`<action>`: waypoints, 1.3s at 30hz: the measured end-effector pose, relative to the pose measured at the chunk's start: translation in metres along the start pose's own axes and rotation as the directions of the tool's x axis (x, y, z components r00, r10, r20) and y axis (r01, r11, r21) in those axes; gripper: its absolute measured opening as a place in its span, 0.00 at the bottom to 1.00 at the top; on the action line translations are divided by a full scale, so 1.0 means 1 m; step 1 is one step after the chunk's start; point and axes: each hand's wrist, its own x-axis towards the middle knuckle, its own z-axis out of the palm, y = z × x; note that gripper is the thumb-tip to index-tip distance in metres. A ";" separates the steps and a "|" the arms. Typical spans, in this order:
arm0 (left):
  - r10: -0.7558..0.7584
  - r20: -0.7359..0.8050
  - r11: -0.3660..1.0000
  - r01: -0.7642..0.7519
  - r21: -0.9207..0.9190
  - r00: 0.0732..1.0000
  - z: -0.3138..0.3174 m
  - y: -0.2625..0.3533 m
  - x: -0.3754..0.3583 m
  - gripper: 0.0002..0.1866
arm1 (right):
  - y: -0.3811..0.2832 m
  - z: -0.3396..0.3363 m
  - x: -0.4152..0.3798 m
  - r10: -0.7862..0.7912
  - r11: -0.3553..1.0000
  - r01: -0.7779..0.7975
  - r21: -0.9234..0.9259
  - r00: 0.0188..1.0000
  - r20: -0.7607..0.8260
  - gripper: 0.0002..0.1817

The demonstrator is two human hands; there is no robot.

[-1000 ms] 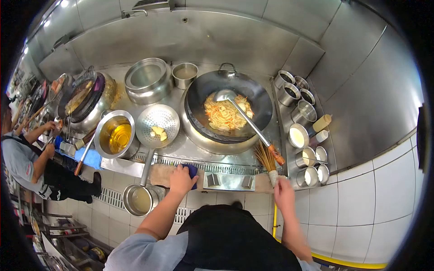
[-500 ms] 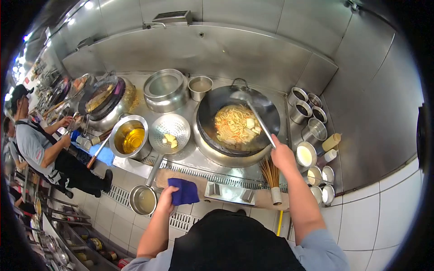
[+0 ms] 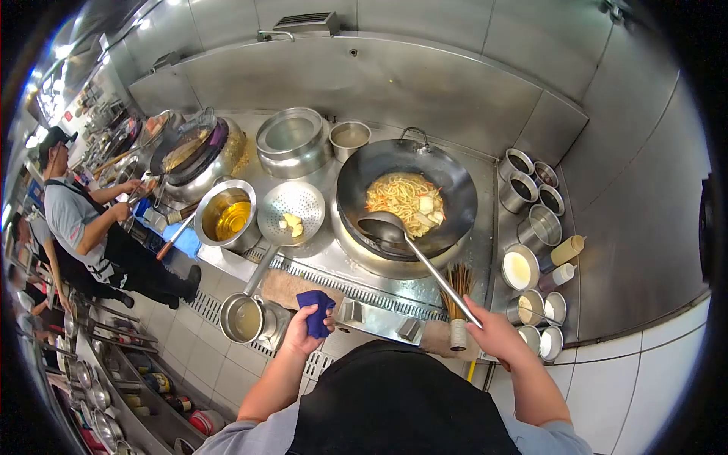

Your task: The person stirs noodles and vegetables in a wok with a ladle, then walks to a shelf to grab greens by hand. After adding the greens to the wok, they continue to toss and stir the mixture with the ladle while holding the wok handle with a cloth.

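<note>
Noodles with pale pieces and orange strips (image 3: 398,199) lie in a dark wok (image 3: 451,182) on the stove. My right hand (image 3: 493,331) is closed round the handle end of a metal ladle (image 3: 388,229), whose bowl is at the wok's near-left side. Below and left of the wok, my left hand (image 3: 305,331) grips a folded blue cloth (image 3: 315,309). A bamboo brush (image 3: 457,303) stands at the stove's front edge, close to the ladle handle.
Left of the wok are a perforated strainer (image 3: 291,203) with yellow pieces, an oil pot (image 3: 250,233) and a small pot (image 3: 243,317). Seasoning containers (image 3: 519,267) and squeeze bottles (image 3: 567,250) line the right. A co-worker (image 3: 83,220) stands at far left.
The ladle bowl has come from the wok's far side to its near-left side, and my right hand has moved down toward me. The blue cloth is now more bunched in my left hand.
</note>
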 end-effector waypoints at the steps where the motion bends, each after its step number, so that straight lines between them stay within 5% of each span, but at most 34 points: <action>1: -0.029 0.021 0.999 0.029 -0.016 0.999 0.005 -0.003 0.002 0.19 | 0.002 0.003 0.009 0.001 1.000 -0.001 0.007 1.000 -0.003 0.33; 5: -0.090 -0.039 0.996 0.089 -0.022 0.995 0.013 -0.016 0.007 0.19 | -0.020 0.002 0.036 0.169 0.974 -0.174 -0.147 0.985 -0.045 0.33; 12: -0.046 -0.097 0.998 0.051 0.042 0.994 0.014 -0.036 -0.007 0.18 | 0.006 0.016 0.042 -0.095 0.989 0.098 0.109 0.995 -0.033 0.32; 17: -0.004 -0.135 0.999 0.011 0.053 0.991 0.017 -0.051 -0.020 0.18 | -0.011 -0.014 0.055 0.121 0.953 -0.131 -0.273 0.991 -0.054 0.32; 22: 0.005 -0.151 1.000 -0.004 0.005 0.989 0.010 -0.048 -0.032 0.18 | 0.015 -0.080 -0.006 -0.018 0.960 0.000 -0.281 0.998 -0.061 0.33; 24: -0.016 -0.158 1.000 0.016 -0.001 0.987 0.007 -0.043 -0.028 0.18 | 0.020 -0.099 -0.026 -0.020 0.892 0.009 -0.452 1.000 -0.020 0.32; 29: -0.124 -0.109 0.990 0.131 0.058 0.986 0.006 -0.017 0.009 0.18 | 0.042 -0.061 0.003 -0.015 0.837 -0.059 -0.544 0.991 -0.130 0.32; 32: -0.159 -0.022 0.977 0.160 0.142 0.987 0.013 0.001 0.026 0.19 | 0.028 -0.034 0.026 0.157 0.854 -0.244 -0.459 0.963 -0.219 0.32; 34: -0.178 0.009 0.971 0.174 0.165 0.984 0.010 0.006 0.026 0.19 | 0.037 -0.007 0.042 0.145 0.981 -0.189 -0.054 0.881 -0.450 0.31; 37: -0.241 -0.001 0.961 0.238 0.142 0.971 -0.002 0.013 0.030 0.18 | 0.007 0.008 0.080 0.335 0.942 -0.280 0.184 0.796 -0.504 0.29; 39: -0.290 0.001 0.949 0.287 0.131 0.957 -0.011 0.018 0.032 0.18 | -0.018 0.019 0.105 0.388 0.921 -0.346 0.177 0.792 -0.471 0.29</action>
